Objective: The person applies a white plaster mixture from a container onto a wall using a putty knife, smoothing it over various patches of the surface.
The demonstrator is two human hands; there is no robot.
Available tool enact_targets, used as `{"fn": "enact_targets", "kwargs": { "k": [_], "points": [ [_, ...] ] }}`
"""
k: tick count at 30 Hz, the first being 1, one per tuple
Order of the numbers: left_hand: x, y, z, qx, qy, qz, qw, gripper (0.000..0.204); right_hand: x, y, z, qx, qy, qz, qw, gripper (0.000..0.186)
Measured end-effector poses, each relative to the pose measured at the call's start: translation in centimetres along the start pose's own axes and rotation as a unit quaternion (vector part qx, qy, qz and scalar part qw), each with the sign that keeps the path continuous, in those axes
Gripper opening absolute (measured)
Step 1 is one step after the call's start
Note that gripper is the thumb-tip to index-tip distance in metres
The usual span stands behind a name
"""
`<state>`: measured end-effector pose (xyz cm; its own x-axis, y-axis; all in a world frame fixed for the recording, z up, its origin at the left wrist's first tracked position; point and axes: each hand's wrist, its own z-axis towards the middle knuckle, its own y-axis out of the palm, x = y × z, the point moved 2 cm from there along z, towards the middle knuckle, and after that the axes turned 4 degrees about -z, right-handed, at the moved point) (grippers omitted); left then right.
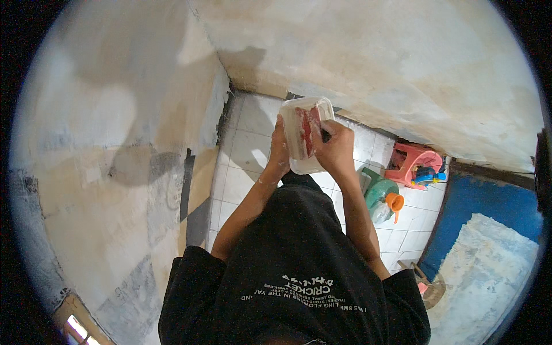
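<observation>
Patchy walls (356,52) in off-white, tan and gray meet in a corner above a white tiled floor (238,184), so that's the room. Clear plastic tub (302,166) is held up over the floor, in front of the person's body, with a whitish smeary residue in it and a flat red tool (306,132) at its mouth. Left hand (279,150) has its grip wrapped on the tub's left side; right hand (337,144) has a narrow grip closed on the red tool, fingers curled in over the right rim. Both forearms reach forward, hands close together. Count: one tub, one red tool, two hands. Off to the right on the floor: one pink plastic stool (402,175) and one greenish see-through jug (379,192) with an orange top (394,201).
</observation>
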<state>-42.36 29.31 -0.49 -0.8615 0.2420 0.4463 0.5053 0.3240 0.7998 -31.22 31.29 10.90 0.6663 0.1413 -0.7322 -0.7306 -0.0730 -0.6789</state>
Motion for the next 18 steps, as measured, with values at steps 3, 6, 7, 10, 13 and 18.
{"fn": "enact_targets", "kwargs": {
  "k": [3, 6, 7, 10, 13, 18],
  "points": [
    [0.2, 0.8, 1.4, -0.014, -0.002, 0.011, 1.000, 0.068, -0.2, 0.1, 1.2, -0.013, -0.004, -0.003, 1.000, 0.017],
    [0.5, 1.7, 2.6, -0.042, -0.038, 0.013, 0.998, 0.070, 0.1, -0.9, 2.6, 0.017, -0.041, -0.006, 0.999, 0.017],
    [0.6, 2.1, 3.1, -0.051, -0.041, 0.011, 0.998, 0.070, 0.5, -1.4, 3.1, 0.036, -0.052, -0.007, 0.998, 0.017],
    [0.3, 3.0, 4.7, -0.060, -0.035, 0.014, 0.997, 0.070, 1.4, -1.8, 4.9, 0.059, -0.051, -0.006, 0.997, 0.016],
    [0.0, 4.4, 6.2, -0.042, -0.031, 0.000, 0.999, 0.071, 2.2, -1.2, 6.3, 0.033, -0.019, -0.022, 0.999, 0.018],
    [-1.0, 3.7, 8.8, -0.064, -0.053, -0.019, 0.996, 0.072, 3.7, -2.3, 7.5, 0.046, -0.044, 0.002, 0.998, 0.019]
  ]
}}
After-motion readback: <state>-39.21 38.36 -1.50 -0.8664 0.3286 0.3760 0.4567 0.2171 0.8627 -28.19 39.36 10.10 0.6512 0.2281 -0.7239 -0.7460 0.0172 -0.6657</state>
